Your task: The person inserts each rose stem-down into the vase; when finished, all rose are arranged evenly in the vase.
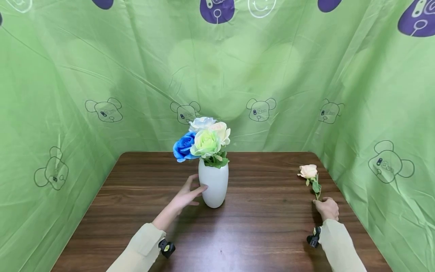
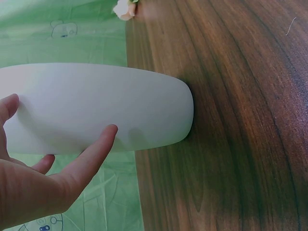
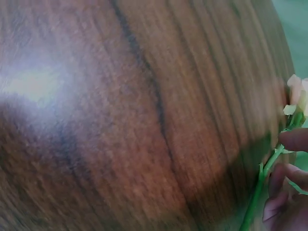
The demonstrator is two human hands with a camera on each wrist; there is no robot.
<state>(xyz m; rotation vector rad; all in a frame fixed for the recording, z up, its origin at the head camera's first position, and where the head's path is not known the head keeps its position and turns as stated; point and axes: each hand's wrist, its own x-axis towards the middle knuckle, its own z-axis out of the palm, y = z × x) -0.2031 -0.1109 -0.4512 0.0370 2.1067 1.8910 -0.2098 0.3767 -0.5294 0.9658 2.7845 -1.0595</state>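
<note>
A white vase (image 1: 213,183) stands upright on the wooden table, holding a blue rose (image 1: 184,146), a pale green rose (image 1: 205,142), a cream rose (image 1: 221,132) and a light blue rose (image 1: 202,123). My left hand (image 1: 186,195) is at the vase's left side. Its fingers are spread, with fingertips right at the white wall (image 2: 106,96) in the left wrist view. At the right of the table, my right hand (image 1: 327,209) pinches the green stem (image 3: 260,185) of a pale pink rose (image 1: 308,171) between thumb and fingers. The rose's head points toward the table's far edge.
The dark wood table (image 1: 265,219) narrows toward its far edge in the head view. A green curtain (image 1: 153,75) with bear drawings surrounds it at the back and both sides. A black wrist device (image 1: 166,248) is on the left sleeve, another (image 1: 314,237) on the right.
</note>
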